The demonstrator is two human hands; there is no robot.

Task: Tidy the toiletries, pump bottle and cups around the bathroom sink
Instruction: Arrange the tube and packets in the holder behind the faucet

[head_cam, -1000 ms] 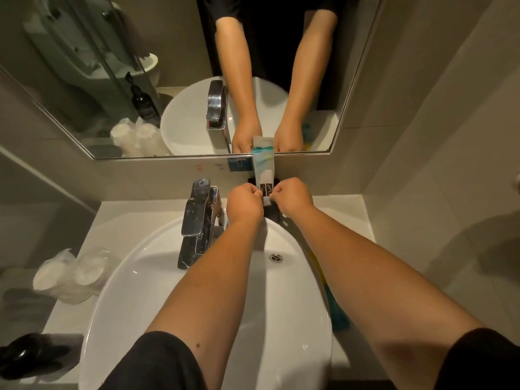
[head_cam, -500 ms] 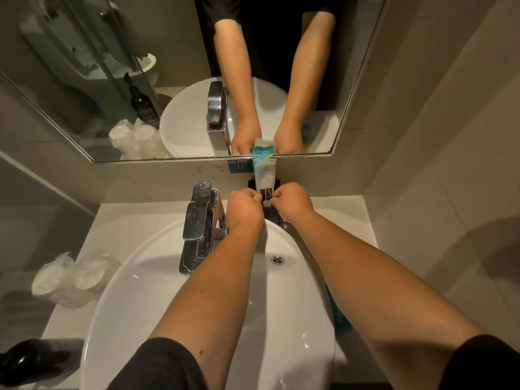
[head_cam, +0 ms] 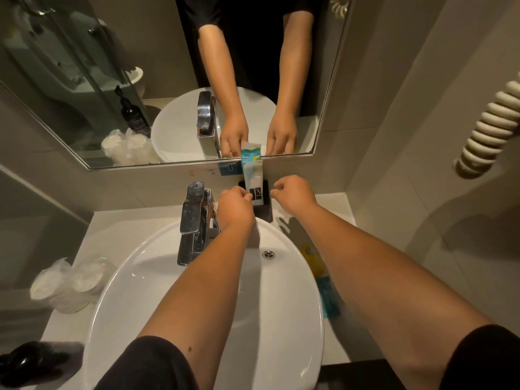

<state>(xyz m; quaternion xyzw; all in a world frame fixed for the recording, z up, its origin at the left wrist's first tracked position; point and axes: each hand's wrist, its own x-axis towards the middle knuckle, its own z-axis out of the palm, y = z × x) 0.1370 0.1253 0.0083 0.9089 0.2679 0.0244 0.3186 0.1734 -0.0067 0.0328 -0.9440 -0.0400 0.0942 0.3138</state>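
Toiletry packet (head_cam: 252, 173) stands in one black holder (head_cam: 263, 205), two wrapped cups (head_cam: 70, 280) left.

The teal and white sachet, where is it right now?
In the head view, the teal and white sachet stands upright in the black holder against the back wall, just right of the faucet, between the left hand and the right hand.

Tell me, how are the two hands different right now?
The left hand touches the packet standing in the black holder; the right hand is off to the side, touching nothing. The left hand sits beside the tap; the right hand is farther from it. Both are loosely curled, behind the sink.
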